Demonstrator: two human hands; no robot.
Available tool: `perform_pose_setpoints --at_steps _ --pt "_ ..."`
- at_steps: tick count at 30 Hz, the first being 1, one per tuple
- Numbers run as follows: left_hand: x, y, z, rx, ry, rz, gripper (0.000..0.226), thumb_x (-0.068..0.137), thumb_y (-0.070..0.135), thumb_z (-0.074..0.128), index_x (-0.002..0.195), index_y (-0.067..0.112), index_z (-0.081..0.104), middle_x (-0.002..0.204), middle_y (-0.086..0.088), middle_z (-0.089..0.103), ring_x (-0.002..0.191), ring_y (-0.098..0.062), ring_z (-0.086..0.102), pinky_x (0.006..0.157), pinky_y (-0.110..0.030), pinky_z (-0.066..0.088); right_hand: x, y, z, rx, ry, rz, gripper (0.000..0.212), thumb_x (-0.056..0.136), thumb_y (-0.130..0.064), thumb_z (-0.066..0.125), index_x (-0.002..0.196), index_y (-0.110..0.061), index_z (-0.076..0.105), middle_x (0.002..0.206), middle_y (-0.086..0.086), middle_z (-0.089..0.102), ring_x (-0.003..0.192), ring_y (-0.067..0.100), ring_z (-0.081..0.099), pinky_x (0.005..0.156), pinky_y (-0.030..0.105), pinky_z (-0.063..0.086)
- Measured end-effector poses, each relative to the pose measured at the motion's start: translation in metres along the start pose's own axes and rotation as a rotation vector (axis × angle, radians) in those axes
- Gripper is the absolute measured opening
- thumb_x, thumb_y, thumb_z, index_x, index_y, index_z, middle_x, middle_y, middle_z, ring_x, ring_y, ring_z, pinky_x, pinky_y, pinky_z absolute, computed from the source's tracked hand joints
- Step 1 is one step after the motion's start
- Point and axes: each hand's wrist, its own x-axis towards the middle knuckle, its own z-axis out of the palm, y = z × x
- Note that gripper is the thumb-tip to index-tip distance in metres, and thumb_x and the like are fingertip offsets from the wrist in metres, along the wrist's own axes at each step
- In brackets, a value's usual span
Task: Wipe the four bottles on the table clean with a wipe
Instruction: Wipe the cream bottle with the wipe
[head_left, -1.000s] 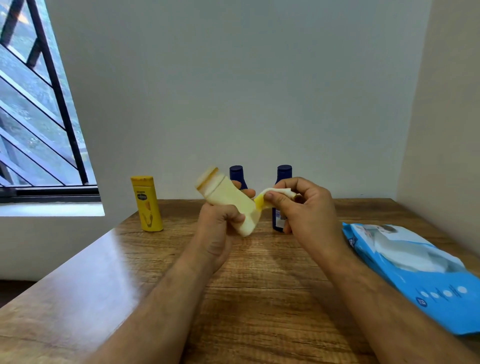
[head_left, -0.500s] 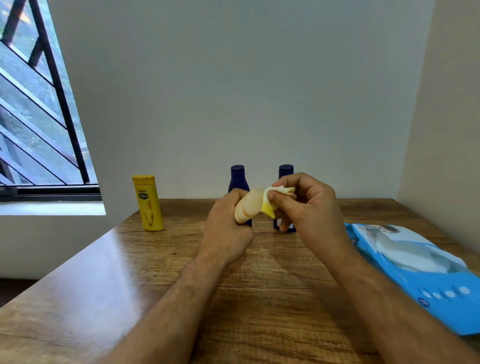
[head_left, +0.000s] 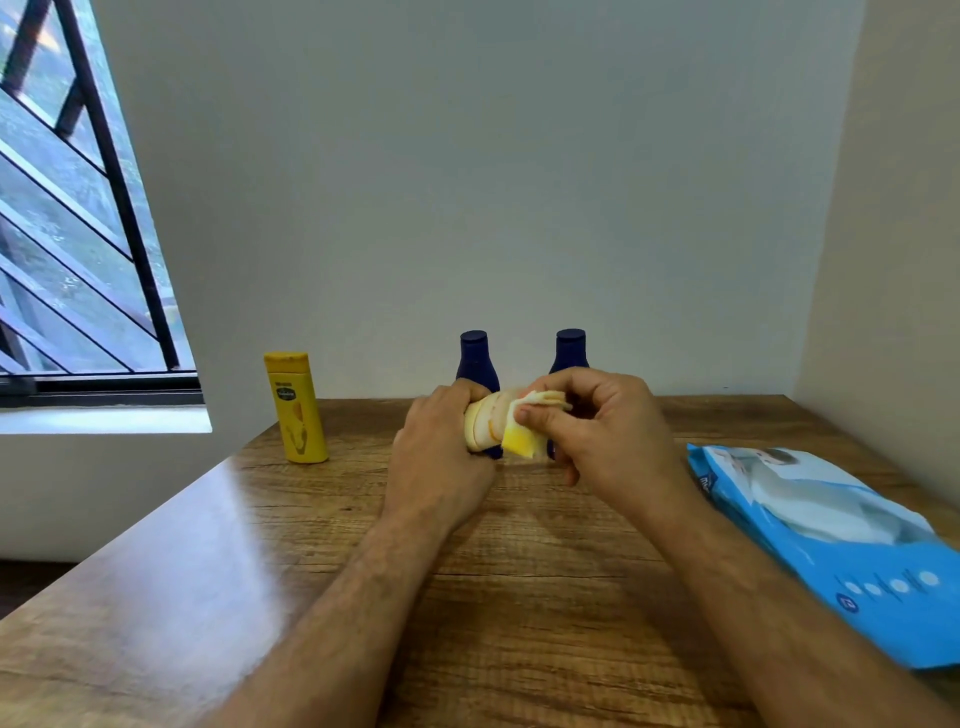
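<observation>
My left hand (head_left: 441, 457) grips a cream-coloured bottle (head_left: 483, 427) above the wooden table (head_left: 545, 597), its end turned toward the right. My right hand (head_left: 602, 431) pinches a yellow-white wipe (head_left: 524, 431) against that end. A yellow bottle (head_left: 295, 408) stands upright at the back left. Two dark blue bottles (head_left: 475, 358) (head_left: 570, 351) stand by the wall behind my hands, their lower halves hidden.
A blue pack of wipes (head_left: 831, 540) lies at the table's right edge, beside the right wall. A barred window (head_left: 78, 234) and its sill are at the left, past the table's left edge.
The cream bottle has been turned from tilted up-left to lying low in my left fist, end toward the right. Both hands have dropped slightly, and the wipe stays on the bottle.
</observation>
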Motion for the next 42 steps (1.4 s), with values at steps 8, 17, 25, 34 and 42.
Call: perform_pose_setpoints --at_steps 8,17,25,34,42 --pt "-0.005 0.008 -0.001 0.187 -0.137 0.101 0.038 0.08 0.019 0.072 0.104 0.035 0.048 0.101 0.016 0.05 0.104 -0.012 0.049 0.091 -0.038 0.044 -0.004 0.0 0.005 -0.072 0.0 -0.099 0.016 0.085 -0.027 0.075 0.083 -0.039 0.066 0.079 -0.016 0.067 0.071 -0.008 0.062 0.053 0.008 0.047" --pt "-0.003 0.007 0.011 -0.044 -0.103 -0.095 0.043 0.073 0.007 0.072 0.093 0.038 0.05 0.092 0.011 0.061 0.089 -0.015 0.059 0.076 -0.045 0.056 -0.001 -0.002 0.003 0.23 0.014 -0.02 0.004 0.092 -0.016 0.067 0.095 -0.018 0.07 0.068 -0.003 0.065 0.049 0.012 0.057 0.042 0.029 0.05" --pt "-0.003 0.006 0.008 -0.132 -0.104 -0.157 0.049 0.072 -0.004 0.067 0.1 0.033 0.05 0.098 0.005 0.059 0.091 -0.013 0.054 0.071 -0.032 0.045 0.003 0.005 -0.001 0.038 0.227 -0.092 0.01 0.092 -0.02 0.069 0.094 -0.028 0.062 0.089 -0.006 0.067 0.071 0.014 0.07 0.053 0.031 0.06" --pt "-0.002 0.005 0.009 -0.104 -0.046 -0.155 0.049 0.073 0.0 0.073 0.108 0.03 0.056 0.104 0.004 0.062 0.095 -0.014 0.056 0.08 -0.036 0.053 -0.001 0.004 0.005 -0.162 0.0 -0.206 0.025 0.087 -0.012 0.073 0.086 -0.038 0.072 0.094 -0.015 0.064 0.091 -0.001 0.058 0.071 0.008 0.047" --pt "0.0 0.004 0.01 -0.132 -0.024 -0.147 0.045 0.076 0.0 0.071 0.11 0.025 0.056 0.103 0.001 0.063 0.09 -0.015 0.058 0.074 -0.032 0.051 -0.002 0.003 0.004 -0.163 0.0 -0.288 0.017 0.082 -0.025 0.078 0.099 -0.028 0.077 0.102 -0.017 0.069 0.097 -0.003 0.062 0.077 0.01 0.05"
